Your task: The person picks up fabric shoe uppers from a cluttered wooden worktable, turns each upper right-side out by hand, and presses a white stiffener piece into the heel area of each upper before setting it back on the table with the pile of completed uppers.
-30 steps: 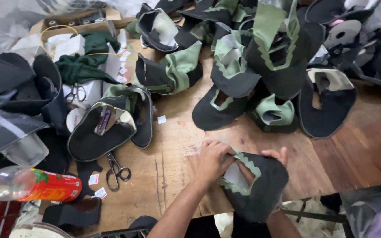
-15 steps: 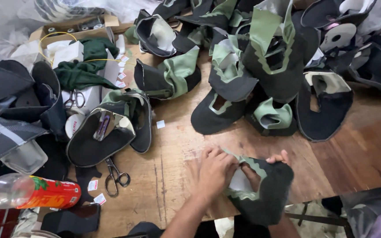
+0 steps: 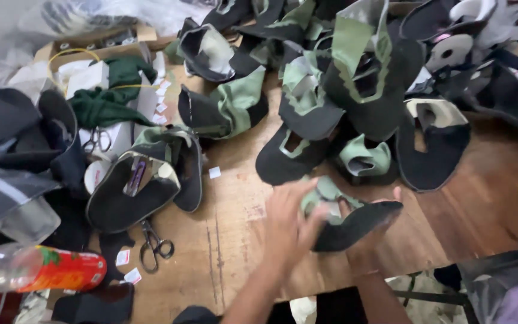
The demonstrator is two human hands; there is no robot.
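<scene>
My left hand (image 3: 289, 222) and my right hand (image 3: 370, 237) both grip one black and light green shoe upper (image 3: 349, 222) just above the wooden table (image 3: 229, 240). The left hand covers its left side, the right hand cups it from below and behind. The piece lies tilted, its black edge pointing right. It is close to the front of a large heap of similar black and green shoe uppers (image 3: 355, 102). The picture is blurred around the hands.
A black upper (image 3: 133, 192) with a purple tool in it lies at left, scissors (image 3: 154, 243) just below it. A plastic bottle with a red label (image 3: 43, 270) lies at bottom left. A cardboard box (image 3: 91, 51) and dark fabric pieces (image 3: 13, 150) crowd the left side.
Both hands have carried the shoe upper up and away from the table's front edge, toward the heap. The piece has turned flatter.
</scene>
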